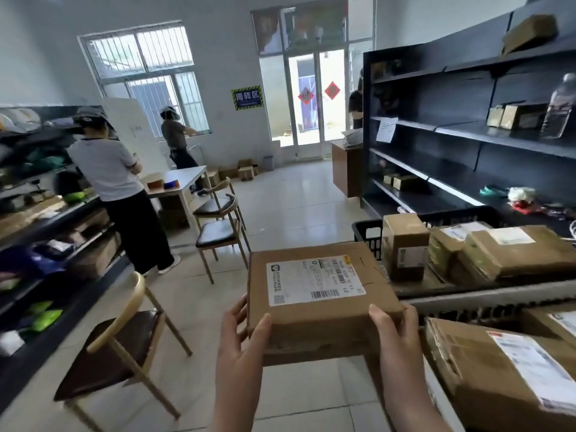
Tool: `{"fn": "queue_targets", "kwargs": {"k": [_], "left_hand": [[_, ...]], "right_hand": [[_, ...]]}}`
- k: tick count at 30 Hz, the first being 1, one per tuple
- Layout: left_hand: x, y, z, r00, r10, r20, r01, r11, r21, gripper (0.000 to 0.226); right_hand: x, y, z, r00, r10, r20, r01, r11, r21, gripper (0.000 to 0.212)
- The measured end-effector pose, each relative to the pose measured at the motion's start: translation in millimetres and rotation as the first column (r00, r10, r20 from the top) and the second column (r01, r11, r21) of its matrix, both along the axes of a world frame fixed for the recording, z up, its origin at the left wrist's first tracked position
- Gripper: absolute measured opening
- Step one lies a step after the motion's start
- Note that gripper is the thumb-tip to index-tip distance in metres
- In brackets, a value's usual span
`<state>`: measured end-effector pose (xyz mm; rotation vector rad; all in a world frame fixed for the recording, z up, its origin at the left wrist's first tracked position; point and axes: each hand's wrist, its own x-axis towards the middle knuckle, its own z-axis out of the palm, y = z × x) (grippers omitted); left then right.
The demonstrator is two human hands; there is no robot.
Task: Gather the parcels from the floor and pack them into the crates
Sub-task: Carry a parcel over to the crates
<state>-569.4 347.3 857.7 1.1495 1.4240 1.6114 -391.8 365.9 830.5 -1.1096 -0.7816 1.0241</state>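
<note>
I hold a flat brown cardboard parcel point(318, 310) with a white shipping label level in front of me, above the tiled floor. My left hand point(240, 344) grips its near left corner, thumb on top and fingers underneath. My right hand point(396, 335) grips the near right corner the same way. To the right stands a black crate point(369, 233) holding several brown parcels point(517, 254). A nearer crate point(486, 304), lower right, holds a large taped parcel point(498, 369).
A wooden chair point(124, 341) stands at my lower left, with two more chairs point(218, 232) further ahead. A person in a white shirt point(118, 194) stands at the left shelves. Dark shelving point(467, 135) lines the right wall. Another person stands by the window.
</note>
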Motion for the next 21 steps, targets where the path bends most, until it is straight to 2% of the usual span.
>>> {"fn": "queue_targets", "kwargs": {"k": [6,12,14,18,21], "left_hand": [[-13,117,-9,0.976,-0.206,0.068,0.207,0.978,-0.016,0.017],[-12,221,-7,0.918,-0.351,0.186,0.358,0.934,-0.007,0.022],[1,248,-7,0.894,-0.408,0.188,0.412,0.911,0.016,0.025],[41,293,-16,0.819,-0.563,0.114,0.56,0.827,0.053,0.018],[74,325,-25,0.775,-0.616,0.144,0.614,0.787,0.062,0.011]], "right_hand": [[-18,75,5,0.977,-0.212,0.003,0.212,0.977,0.03,0.013],[-26,134,10,0.896,-0.444,0.027,0.443,0.896,0.031,0.013],[-14,146,16,0.851,-0.525,0.023,0.525,0.851,0.03,0.02],[26,170,13,0.729,-0.684,0.014,0.682,0.729,0.056,0.053],[58,187,7,0.675,-0.738,-0.021,0.737,0.673,0.058,0.053]]}}
